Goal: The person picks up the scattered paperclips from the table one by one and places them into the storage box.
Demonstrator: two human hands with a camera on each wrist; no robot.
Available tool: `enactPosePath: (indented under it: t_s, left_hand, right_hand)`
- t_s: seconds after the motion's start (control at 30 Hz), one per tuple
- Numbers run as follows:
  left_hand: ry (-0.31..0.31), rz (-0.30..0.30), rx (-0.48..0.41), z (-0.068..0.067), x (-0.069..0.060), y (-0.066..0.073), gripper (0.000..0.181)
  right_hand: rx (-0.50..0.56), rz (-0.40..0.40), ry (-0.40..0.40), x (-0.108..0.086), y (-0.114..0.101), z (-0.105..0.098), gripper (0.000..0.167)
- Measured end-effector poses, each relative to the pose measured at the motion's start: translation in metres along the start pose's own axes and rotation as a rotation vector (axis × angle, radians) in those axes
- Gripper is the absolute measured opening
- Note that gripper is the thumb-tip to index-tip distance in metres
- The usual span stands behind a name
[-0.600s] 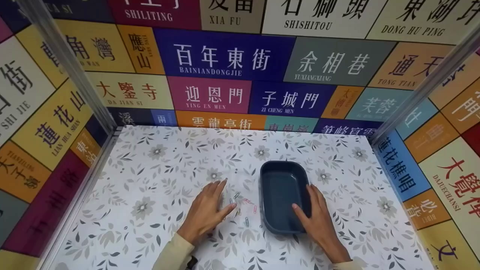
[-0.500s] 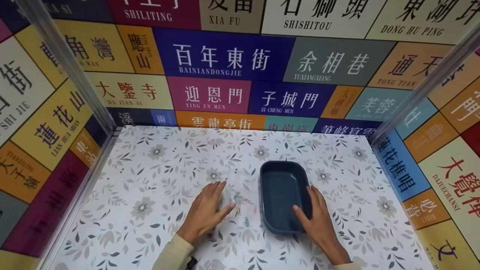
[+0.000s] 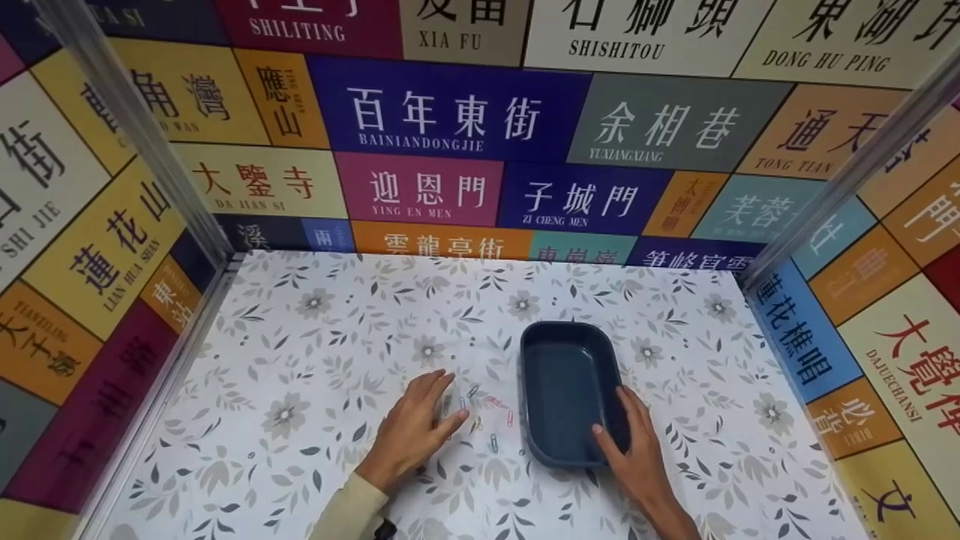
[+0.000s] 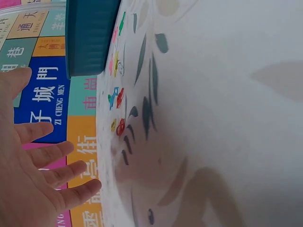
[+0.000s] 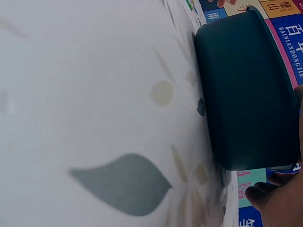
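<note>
A dark blue-green rectangular plastic box [image 3: 562, 390] stands upright on the table. My right hand [image 3: 641, 450] holds its right side, thumb over the rim and fingers along the outer wall. In the right wrist view, the box [image 5: 246, 94] hides part of those fingers. Left of the box lie several small coloured paper clips, among them a green paper clip [image 3: 493, 443] and a pink paper clip [image 3: 510, 418]. Beside them is my left hand [image 3: 412, 427], holding nothing. Its fingers are spread in the left wrist view, near a red paper clip [image 4: 120, 98].
A white tablecloth [image 3: 360, 315] with grey leaves and flowers covers the table. Coloured panels [image 3: 450, 105] with printed characters stand behind and on both sides. Metal posts [image 3: 150, 127] rise at the back corners.
My right hand has slid slightly toward me along the box's side. My left hand's fingers have drawn back a little. The box and paper clips stay where they were.
</note>
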State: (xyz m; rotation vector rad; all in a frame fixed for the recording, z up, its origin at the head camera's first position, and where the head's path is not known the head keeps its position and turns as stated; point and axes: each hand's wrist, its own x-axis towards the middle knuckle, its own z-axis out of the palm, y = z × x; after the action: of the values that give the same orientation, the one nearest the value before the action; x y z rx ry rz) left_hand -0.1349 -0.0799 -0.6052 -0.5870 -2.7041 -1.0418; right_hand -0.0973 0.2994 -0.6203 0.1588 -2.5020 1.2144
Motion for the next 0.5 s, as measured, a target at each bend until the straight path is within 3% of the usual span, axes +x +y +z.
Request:
enactPosePath:
  t_s: [0.5]
  left_hand:
    - [-0.016, -0.074, -0.202, 0.009, -0.007, -0.005, 0.057]
  right_hand:
    - [0.067, 0.128, -0.059, -0.016, 0.005, -0.001, 0.080]
